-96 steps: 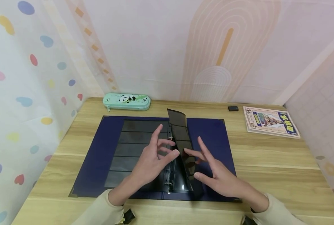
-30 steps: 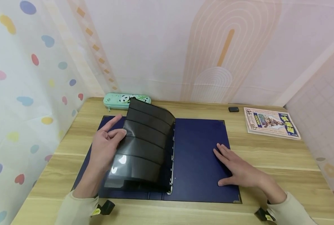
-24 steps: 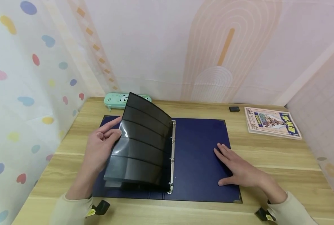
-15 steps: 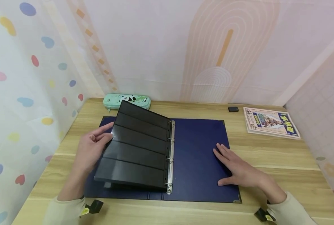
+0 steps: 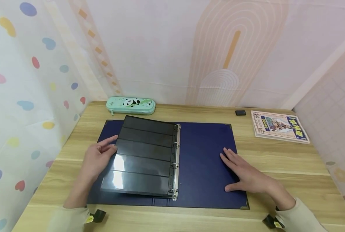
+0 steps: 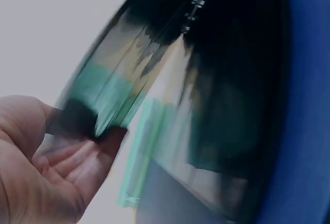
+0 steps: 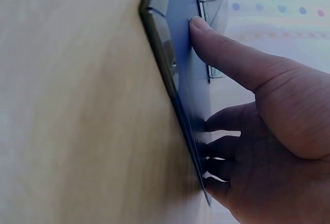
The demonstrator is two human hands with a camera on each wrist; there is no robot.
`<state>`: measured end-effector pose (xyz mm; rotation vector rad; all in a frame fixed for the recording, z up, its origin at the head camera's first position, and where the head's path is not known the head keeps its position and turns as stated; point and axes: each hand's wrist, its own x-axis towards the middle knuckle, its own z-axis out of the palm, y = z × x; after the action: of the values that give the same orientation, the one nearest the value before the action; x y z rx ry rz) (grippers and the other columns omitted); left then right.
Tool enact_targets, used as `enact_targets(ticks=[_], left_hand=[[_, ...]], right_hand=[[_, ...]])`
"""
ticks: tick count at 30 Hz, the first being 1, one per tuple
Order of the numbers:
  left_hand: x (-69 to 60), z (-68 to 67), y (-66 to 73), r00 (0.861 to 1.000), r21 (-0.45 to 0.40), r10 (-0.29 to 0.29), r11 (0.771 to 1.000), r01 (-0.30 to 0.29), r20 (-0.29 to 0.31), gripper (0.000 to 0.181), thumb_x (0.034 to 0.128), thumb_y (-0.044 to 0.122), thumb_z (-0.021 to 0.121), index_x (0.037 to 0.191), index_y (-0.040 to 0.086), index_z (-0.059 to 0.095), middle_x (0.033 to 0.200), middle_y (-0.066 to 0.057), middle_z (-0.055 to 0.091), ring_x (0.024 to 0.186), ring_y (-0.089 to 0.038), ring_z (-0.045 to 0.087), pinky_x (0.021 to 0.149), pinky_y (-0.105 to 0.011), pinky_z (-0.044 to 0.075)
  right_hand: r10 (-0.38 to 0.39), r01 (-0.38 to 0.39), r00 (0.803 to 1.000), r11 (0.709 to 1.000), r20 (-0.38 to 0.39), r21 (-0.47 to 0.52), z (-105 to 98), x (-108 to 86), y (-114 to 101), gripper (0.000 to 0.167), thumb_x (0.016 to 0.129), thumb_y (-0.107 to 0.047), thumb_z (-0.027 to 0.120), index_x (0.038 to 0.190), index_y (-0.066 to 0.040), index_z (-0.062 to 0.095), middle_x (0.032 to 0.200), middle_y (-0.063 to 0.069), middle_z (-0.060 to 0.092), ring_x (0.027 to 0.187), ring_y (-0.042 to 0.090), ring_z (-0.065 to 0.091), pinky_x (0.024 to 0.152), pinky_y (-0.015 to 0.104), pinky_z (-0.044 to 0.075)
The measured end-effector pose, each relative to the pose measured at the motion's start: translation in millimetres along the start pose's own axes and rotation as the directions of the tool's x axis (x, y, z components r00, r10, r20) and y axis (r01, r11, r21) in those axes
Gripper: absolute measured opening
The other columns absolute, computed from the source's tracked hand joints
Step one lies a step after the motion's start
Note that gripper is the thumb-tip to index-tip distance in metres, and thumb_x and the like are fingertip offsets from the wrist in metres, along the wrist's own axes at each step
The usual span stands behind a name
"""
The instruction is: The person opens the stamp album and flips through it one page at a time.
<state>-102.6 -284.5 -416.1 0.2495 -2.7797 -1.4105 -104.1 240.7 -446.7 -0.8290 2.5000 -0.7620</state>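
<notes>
A navy ring binder lies spread on the wooden table, its metal rings along the spine. Over its left cover slants a glossy black pocket page, divided into several horizontal strips and slightly raised at its outer side. My left hand pinches that outer edge between thumb and fingers; the left wrist view shows the hand at the page's shiny border. On the bare right cover, my right hand rests with fingers spread. Its thumb and fingertips touch the cover in the right wrist view.
Behind the binder stands a mint panda pencil case. Further right at the back lie a small black object and a colourful booklet. A patterned curtain borders the table's rear.
Pages that stood upright near the rings have been turned left. My left hand has lowered the pinched page towards the left cover. My right hand moved onto the right cover and stays there.
</notes>
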Motion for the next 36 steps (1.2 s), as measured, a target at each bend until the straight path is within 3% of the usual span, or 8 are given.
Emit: enact_targets(ticks=[5,7,9,11,13,20,28,36], left_hand=[[1.4,8.0,-12.5,0.999,-0.004,0.009,1.000,-0.010,-0.035,0.043,0.1137,0.016,0.065,0.154,0.002,0.065,0.150,-0.026,0.066,0.133,-0.030,0.067,0.092,-0.010,0.053],[1.4,9.8,-16.2,0.998,0.017,0.046,0.999,-0.045,-0.037,0.043,0.1124,0.014,0.067,0.152,-0.002,0.065,0.157,-0.030,0.059,0.144,-0.044,0.058,0.108,-0.027,0.056],[1.6,11.2,-18.6,0.996,0.050,0.080,0.996,-0.079,-0.029,0.045,0.1098,0.014,0.071,0.150,-0.005,0.066,0.163,-0.034,0.050,0.154,-0.052,0.045,0.122,-0.053,0.047],[2.3,12.6,-21.0,0.996,0.079,0.093,0.993,-0.092,-0.005,0.048,0.1079,0.016,0.073,0.149,-0.008,0.065,0.168,-0.037,0.040,0.162,-0.057,0.027,0.125,-0.075,0.030],[3.1,13.6,-24.1,0.997,0.103,0.082,0.991,-0.083,0.016,0.051,0.1066,0.020,0.075,0.148,-0.008,0.065,0.171,-0.038,0.034,0.165,-0.058,0.015,0.124,-0.081,0.023],[6.0,15.1,-33.2,0.993,0.131,-0.002,0.991,-0.014,0.119,0.063,0.1093,0.030,0.073,0.157,-0.007,0.056,0.179,-0.036,0.015,0.168,-0.053,-0.006,0.124,-0.084,0.015],[6.6,17.5,-35.6,0.982,0.250,0.036,0.965,-0.083,0.187,0.069,0.1087,0.029,0.073,0.161,-0.008,0.049,0.175,-0.045,-0.004,0.160,-0.070,0.000,0.120,-0.087,0.018],[4.1,23.1,-28.0,0.979,0.291,0.081,0.947,-0.134,0.186,0.076,0.1088,0.029,0.073,0.165,-0.010,0.041,0.175,-0.045,-0.001,0.163,-0.065,-0.006,0.121,-0.086,0.014]], right_hand=[[-0.004,0.004,1.000,1.000,-0.006,0.003,0,0.0,1,0.114,0.094,-0.052,0.087,0.174,0.003,0.027,0.183,0.027,0.008,0.168,0.054,0.006,0.126,0.076,0.022],[-0.007,0.007,1.000,1.000,-0.010,0.005,0,0.1,1,0.114,0.094,-0.052,0.087,0.174,0.003,0.027,0.183,0.027,0.008,0.168,0.054,0.007,0.126,0.076,0.022],[-0.006,0.006,1.000,1.000,-0.010,0.007,0,0.2,1,0.114,0.094,-0.052,0.087,0.174,0.003,0.027,0.183,0.027,0.008,0.168,0.054,0.006,0.127,0.076,0.022],[-0.006,0.006,1.000,1.000,-0.006,0.009,-1,0.4,1,0.114,0.094,-0.052,0.087,0.174,0.003,0.026,0.183,0.027,0.007,0.168,0.054,0.006,0.127,0.077,0.021],[-0.005,0.005,1.000,1.000,-0.001,0.011,0,0.6,1,0.114,0.094,-0.052,0.086,0.174,0.002,0.026,0.184,0.027,0.007,0.168,0.054,0.006,0.127,0.077,0.021],[-0.007,0.007,1.000,1.000,-0.005,0.022,1,-0.5,1,0.114,0.095,-0.053,0.086,0.174,0.002,0.026,0.184,0.026,0.007,0.168,0.054,0.005,0.126,0.077,0.020],[-0.030,0.030,0.999,0.999,-0.041,0.010,3,-1.5,4,0.113,0.093,-0.048,0.089,0.174,0.001,0.028,0.183,0.027,0.010,0.167,0.055,0.008,0.126,0.076,0.024],[-0.005,0.002,0.994,1.000,-0.113,-0.023,-2,-5.9,3,0.089,0.106,-0.042,0.077,0.172,0.000,0.036,0.181,0.027,0.019,0.165,0.056,0.017,0.124,0.076,0.028]])
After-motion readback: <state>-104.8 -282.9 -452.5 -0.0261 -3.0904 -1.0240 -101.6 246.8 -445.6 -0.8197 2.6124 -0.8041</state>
